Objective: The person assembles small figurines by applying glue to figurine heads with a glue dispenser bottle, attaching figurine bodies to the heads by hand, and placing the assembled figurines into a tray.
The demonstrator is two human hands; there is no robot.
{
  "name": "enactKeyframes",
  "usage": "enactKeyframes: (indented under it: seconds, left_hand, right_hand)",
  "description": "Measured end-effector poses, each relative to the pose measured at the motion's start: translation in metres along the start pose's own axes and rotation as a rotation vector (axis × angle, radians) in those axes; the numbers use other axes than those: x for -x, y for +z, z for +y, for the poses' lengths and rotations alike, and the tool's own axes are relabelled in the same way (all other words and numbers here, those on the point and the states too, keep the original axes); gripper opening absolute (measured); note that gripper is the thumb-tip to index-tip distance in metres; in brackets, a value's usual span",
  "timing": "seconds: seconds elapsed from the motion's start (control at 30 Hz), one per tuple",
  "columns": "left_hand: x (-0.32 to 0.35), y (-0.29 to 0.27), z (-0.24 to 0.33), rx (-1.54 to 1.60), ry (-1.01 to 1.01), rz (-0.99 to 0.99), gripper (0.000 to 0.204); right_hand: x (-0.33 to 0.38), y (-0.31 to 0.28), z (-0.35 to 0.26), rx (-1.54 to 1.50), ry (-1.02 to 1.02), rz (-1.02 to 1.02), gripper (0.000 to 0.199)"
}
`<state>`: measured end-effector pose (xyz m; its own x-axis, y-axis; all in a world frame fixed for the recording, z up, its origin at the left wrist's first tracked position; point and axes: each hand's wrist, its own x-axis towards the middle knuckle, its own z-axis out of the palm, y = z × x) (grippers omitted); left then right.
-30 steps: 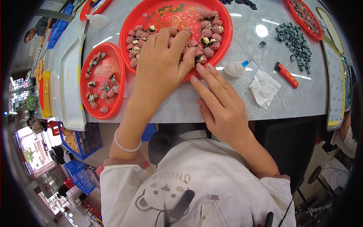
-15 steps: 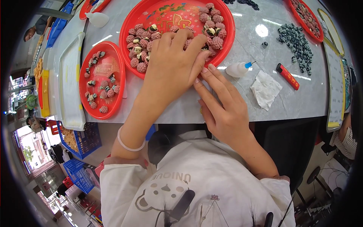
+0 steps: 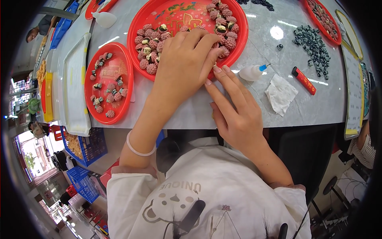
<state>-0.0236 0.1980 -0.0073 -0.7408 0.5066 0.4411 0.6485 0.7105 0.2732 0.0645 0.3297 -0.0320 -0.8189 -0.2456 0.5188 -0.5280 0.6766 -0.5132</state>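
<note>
Over the near edge of the surface [image 3: 183, 115], the right hand [image 3: 238, 99] reaches forward with long, slightly bent fingers, their tips beside the left thumb; whether they pinch anything I cannot tell. The left hand [image 3: 189, 55] arches over the large red tray [image 3: 243, 24], fingers curled down, and its palm side is hidden, so its hold is unclear too. Just right of them rests a white squeeze bottle [image 3: 250, 73] with a blue needle tip; a sideways swing of the right hand could knock it, and the needle could prick. A careless push at the crowded rim might tip a piece out onto the surface.

Inside that tray, left and right of the left hand, lie the pink pieces [image 3: 151, 68]: small, rounded, ridged like blossoms, dusty rose, some with cream and black parts among them. Farther off, dark beads [image 3: 314, 47] spread in a loose patch.
</note>
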Motion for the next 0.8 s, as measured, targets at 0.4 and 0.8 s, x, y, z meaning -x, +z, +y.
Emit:
enactKeyframes:
  seconds: [0.4, 0.8]
  left_hand:
    - [0.012, -0.032, 0.000, 0.305, -0.123, -0.165, 0.023]
    - [0.017, -0.022, -0.004, 0.163, -0.060, 0.052, 0.022]
  right_hand:
    - [0.007, -0.012, 0.003, -0.074, -0.078, 0.098, 0.039]
    - [0.017, -0.057, 0.023, -0.023, 0.055, 0.271, 0.027]
